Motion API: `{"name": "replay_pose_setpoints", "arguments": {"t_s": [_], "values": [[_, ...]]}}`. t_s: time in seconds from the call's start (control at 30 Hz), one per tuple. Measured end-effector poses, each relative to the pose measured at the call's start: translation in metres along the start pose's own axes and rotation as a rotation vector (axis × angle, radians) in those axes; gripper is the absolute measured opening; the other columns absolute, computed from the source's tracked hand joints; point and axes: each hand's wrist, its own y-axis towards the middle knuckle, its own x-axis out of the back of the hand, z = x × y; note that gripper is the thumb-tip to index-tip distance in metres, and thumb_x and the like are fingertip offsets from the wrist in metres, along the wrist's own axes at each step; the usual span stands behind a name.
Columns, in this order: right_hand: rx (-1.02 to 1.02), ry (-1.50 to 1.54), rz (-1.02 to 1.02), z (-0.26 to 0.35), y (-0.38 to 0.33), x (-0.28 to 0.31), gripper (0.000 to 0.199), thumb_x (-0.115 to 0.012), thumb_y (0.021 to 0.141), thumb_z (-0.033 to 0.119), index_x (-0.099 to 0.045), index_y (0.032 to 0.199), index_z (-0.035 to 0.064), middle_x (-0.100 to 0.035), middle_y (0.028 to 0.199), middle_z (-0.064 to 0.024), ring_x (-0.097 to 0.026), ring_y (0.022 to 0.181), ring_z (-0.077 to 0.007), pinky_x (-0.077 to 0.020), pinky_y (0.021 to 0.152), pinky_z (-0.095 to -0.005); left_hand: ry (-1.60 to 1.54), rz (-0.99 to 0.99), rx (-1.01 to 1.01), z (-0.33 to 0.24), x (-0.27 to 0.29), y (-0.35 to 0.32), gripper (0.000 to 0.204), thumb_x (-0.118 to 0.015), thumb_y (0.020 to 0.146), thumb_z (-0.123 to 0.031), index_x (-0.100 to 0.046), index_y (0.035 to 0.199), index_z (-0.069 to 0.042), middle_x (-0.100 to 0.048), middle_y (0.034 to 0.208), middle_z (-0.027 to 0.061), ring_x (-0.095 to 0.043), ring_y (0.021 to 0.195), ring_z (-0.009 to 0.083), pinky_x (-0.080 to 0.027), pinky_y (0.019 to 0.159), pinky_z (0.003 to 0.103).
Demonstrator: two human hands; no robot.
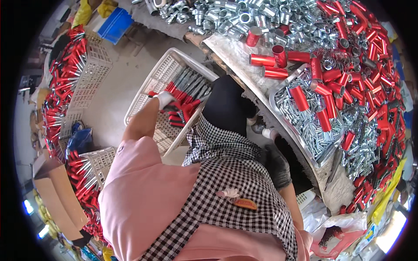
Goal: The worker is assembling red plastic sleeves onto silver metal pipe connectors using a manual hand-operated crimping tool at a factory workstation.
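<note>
My left hand (166,101), in a white and grey glove, reaches into a white plastic crate (138,96) on the floor. Its fingers close on a red-handled tool (188,111) whose exact kind I cannot make out. Several similar red tools with dark grey shafts (193,82) lie side by side at the crate's far end. My right hand (278,167), in a dark grey glove, hangs low by the checked apron, beside the bench edge. Its fingers are partly lost against the dark, and whether they hold anything is unclear.
On the bench at right lie shiny metal collars (261,19), red cylinders (300,98) and a metal tray (320,163) of small pins. At left, white crates (92,71) carry red-handled parts. A cardboard box (58,191) and a blue bin (116,26) stand around.
</note>
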Motion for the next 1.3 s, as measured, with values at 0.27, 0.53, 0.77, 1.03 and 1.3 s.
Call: {"name": "replay_pose_setpoints", "arguments": {"t_s": [0.27,0.53,0.77,1.03,1.3], "values": [[-0.271,0.985,-0.148,0.052,-0.006,-0.001,0.028,-0.064,0.092,0.013,-0.06,0.117,0.0008,-0.063,0.103,-0.0094,-0.059,0.094,-0.0199,-0.0501,0.084,-0.0331,1.063,0.519,-0.004,-0.002,-0.032,0.052,0.039,-0.055,0.088,-0.036,-0.071,0.11,-0.008,-0.071,0.106,0.0162,-0.07,0.098,0.0335,-0.056,0.085,0.044],[-0.094,0.49,0.064,0.072,-0.007,0.011,0.037,-0.061,0.094,0.025,-0.06,0.121,-0.0006,-0.062,0.092,-0.0041,-0.053,0.077,-0.0117,-0.0436,0.069,-0.0249,0.312,-0.56,-0.219,-0.278,-0.004,0.028,0.017,-0.061,0.085,-0.016,-0.071,0.093,-0.005,-0.069,0.087,0.0211,-0.066,0.079,0.0399,-0.053,0.073,0.049],[0.212,0.221,0.016,0.142,-0.02,0.09,0.034,-0.066,0.093,0.018,-0.06,0.122,0.0014,-0.067,0.101,-0.0057,-0.062,0.09,-0.0151,-0.0516,0.079,-0.0305,-0.011,-0.798,-0.802,-0.455,0.011,-0.034,0.013,-0.067,0.075,0.007,-0.066,0.085,-0.002,-0.064,0.074,0.0152,-0.062,0.064,0.0335,-0.05,0.061,0.04],[0.422,-0.043,-0.385,0.144,-0.01,0.159,0.03,-0.065,0.092,0.013,-0.062,0.119,0.0013,-0.063,0.086,-0.002,-0.056,0.076,-0.0086,-0.0472,0.068,-0.024,-0.081,-0.594,-1.221,-0.552,-0.005,-0.031,0.013,-0.067,0.071,0.004,-0.065,0.083,-0.002,-0.063,0.073,0.0117,-0.062,0.062,0.0309,-0.05,0.059,0.04],[0.473,-0.504,-0.536,0.116,-0.019,0.145,0.022,-0.069,0.085,0.011,-0.064,0.105,0.0044,-0.065,0.088,-0.0064,-0.061,0.075,-0.0135,-0.0503,0.07,-0.0289,0.015,-0.437,-1.195,-0.588,-0.008,-0.003,0.012,-0.071,0.072,-0.004,-0.067,0.083,-0.003,-0.064,0.073,0.0095,-0.063,0.065,0.028,-0.051,0.06,0.037]]}}
